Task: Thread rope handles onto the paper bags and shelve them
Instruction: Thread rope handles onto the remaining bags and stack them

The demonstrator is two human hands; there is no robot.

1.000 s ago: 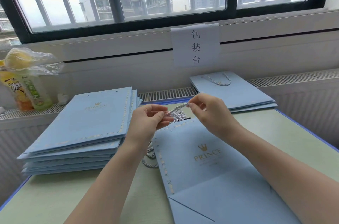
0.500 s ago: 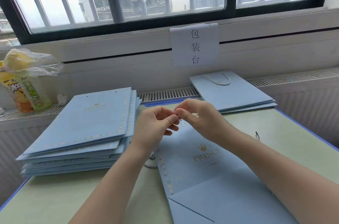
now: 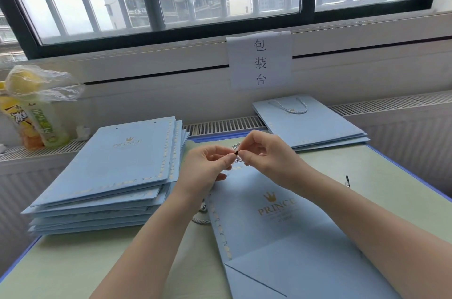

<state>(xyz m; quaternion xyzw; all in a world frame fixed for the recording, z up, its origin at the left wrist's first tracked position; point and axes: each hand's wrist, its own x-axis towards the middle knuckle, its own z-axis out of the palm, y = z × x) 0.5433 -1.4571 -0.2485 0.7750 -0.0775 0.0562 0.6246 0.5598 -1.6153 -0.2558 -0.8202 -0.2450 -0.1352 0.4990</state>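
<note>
Flat light-blue paper bag lying mid-table toward near edge. Above its far edge, left hand and right hand pinching dark-tipped white twisted rope handle, fingertips together.

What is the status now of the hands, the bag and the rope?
Left hand and right hand both pinch the rope tip above the bag top edge. Rope not visibly through a hole. Nothing in the way; bag stack sits left.
</note>
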